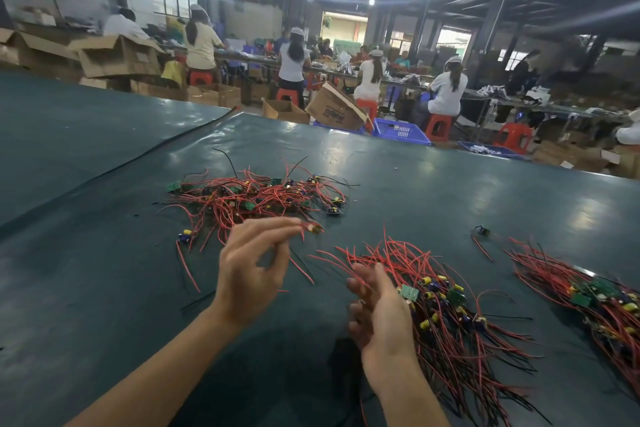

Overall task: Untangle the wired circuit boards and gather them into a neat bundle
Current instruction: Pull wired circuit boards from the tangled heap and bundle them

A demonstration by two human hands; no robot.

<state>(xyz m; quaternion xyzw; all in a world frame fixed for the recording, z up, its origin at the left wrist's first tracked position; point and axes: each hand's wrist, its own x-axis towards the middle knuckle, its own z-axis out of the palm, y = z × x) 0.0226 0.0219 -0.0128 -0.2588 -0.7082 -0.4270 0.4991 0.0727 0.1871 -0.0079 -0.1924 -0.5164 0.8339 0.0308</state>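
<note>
Three groups of wired boards lie on the dark bench (pixel 104 270): a tangled heap (pixel 256 198) on the far side, a combed bundle (pixel 450 308) near and right of centre, and a second bundle (pixel 595 298) at the far right edge. One stray board (pixel 483 229) sits apart between the two bundles.

My left grip (pixel 254 267) is raised over the near edge of the heap, with thumb and fingertips pinched on a small board (pixel 314 227). Its red leads trail back toward me. My right grip (pixel 382 312) is apart, with relaxed fingers that hold nothing. It stands edge-on just left of the combed bundle, and I cannot tell whether it touches.

These pieces look very light. The leads seem thin and springy, likely to snag on each other and on the little yellow and blue parts. I judge the board is the safest place to take hold, since pulling on a lead could strain its solder joint.

The combed bundle's long axis runs from far left to near right. Its boards are clustered in the middle, red leads fan out toward the far left, and red and black leads stream toward the near right. The second bundle lies roughly parallel. The piece I hold should be laid the same way, board among boards.
</note>
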